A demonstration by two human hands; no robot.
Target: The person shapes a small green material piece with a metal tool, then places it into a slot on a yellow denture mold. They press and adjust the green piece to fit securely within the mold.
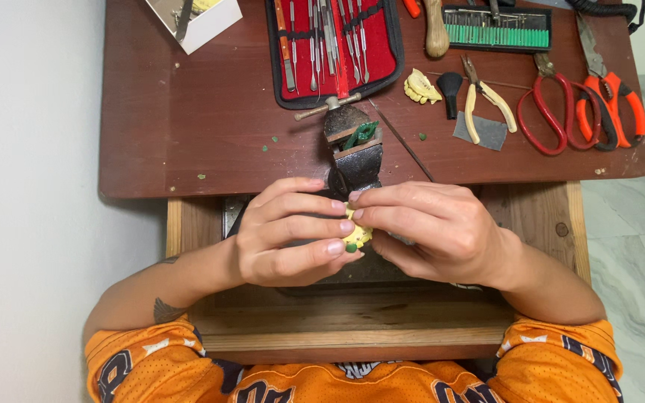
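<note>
From the head view, both hands meet at the near edge of the dark reddish-brown wooden workbench (188,112). The left hand (289,233) curls its fingers around a small pale-yellow moulded piece with a green speck (355,237), pinching it at the fingertips. The right hand (434,231) closes in from the other side, fingertips pressed onto the same yellow piece, so both hands grip it together. Just beyond the knuckles sits a small dark metal bench vise (352,149) with a green scrap in its jaws. Further back, an open red-lined case of slim steel tools (334,45). To the right lie yellow-handled pliers (487,101), red-handled shears (554,112), orange-handled cutters (614,101), and another pale-yellow moulded piece (419,87).
</note>
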